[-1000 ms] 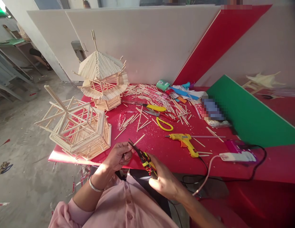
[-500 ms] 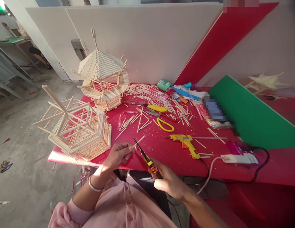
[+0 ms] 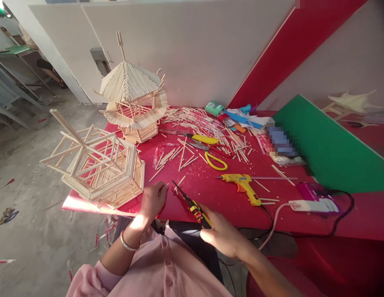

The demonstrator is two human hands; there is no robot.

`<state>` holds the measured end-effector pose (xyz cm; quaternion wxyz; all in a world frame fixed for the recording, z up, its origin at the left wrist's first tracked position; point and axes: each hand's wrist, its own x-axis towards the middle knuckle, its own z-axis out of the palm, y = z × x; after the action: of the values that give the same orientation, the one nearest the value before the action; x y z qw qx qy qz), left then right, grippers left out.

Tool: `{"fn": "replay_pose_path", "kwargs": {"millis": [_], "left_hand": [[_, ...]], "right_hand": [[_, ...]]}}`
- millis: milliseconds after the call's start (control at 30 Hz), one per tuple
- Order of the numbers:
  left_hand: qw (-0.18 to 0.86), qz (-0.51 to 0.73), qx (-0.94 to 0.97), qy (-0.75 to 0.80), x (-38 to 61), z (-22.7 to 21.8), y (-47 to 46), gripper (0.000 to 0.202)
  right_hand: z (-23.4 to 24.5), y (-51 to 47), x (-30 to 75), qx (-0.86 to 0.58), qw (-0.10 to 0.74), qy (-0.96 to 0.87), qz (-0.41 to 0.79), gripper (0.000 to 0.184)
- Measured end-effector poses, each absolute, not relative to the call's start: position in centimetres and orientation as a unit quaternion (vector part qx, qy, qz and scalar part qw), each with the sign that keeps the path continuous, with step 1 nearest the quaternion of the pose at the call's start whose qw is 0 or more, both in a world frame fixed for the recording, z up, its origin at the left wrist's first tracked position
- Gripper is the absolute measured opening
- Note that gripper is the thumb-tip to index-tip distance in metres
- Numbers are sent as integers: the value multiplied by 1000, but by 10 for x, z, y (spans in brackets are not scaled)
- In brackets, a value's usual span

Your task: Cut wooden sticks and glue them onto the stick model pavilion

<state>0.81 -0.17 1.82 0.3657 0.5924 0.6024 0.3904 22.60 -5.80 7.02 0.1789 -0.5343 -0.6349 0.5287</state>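
Red tabletop [image 3: 204, 194] is carrying open stick frame [image 3: 109, 186], near left. Left hand [image 3: 154, 201] is sitting curled, contents can't tell. Right hand [image 3: 222, 233] is gripping long-nose pliers [image 3: 196, 212], fingers closed round handles. Short stick [image 3: 180, 182] is lying by tips, near centre; careless swing could be knocking it away.

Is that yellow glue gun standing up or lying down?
Lying on its side: the glue gun has its barrel and handle both laid along the red tabletop.
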Motion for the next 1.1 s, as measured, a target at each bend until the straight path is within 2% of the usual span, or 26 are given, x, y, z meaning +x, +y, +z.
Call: {"fn": "replay_pose_path", "kwargs": {"millis": [167, 267, 500, 567, 700, 800, 867, 933, 1033, 1100], "left_hand": [[664, 408, 337, 528, 14, 29, 0, 49], [724, 409, 295, 471, 14, 34, 1, 50], [689, 355, 415, 478, 9, 29, 0, 44], [683, 366, 408, 483, 7, 30, -1, 43], [667, 396, 387, 498, 6, 33, -3, 43], [642, 398, 417, 505, 8, 32, -4, 40], [612, 407, 439, 517, 10, 30, -4, 35], [576, 420, 461, 528, 13, 27, -5, 28], [539, 430, 496, 527, 15, 20, -6, 20], [529, 422, 525, 517, 14, 16, -7, 18]], "right_hand": [[65, -56, 221, -526, 203, -648, 512, 64], [64, -55, 218, -531, 203, -655, 498, 62], [63, -61, 228, -549, 146, -695, 441, 67], [57, -63, 235, -598, 126, -702, 366, 71], [40, -64, 247, -699, 94, -696, 133, 69], [34, -64, 251, -708, 58, -703, 39, 64], [37, -62, 248, -694, 87, -714, 11, 63], [46, -57, 239, -665, 162, -728, 28, 62], [60, -43, 214, -603, 297, -724, 157, 51], [63, -30, 195, -562, 350, -712, 235, 42]]}}
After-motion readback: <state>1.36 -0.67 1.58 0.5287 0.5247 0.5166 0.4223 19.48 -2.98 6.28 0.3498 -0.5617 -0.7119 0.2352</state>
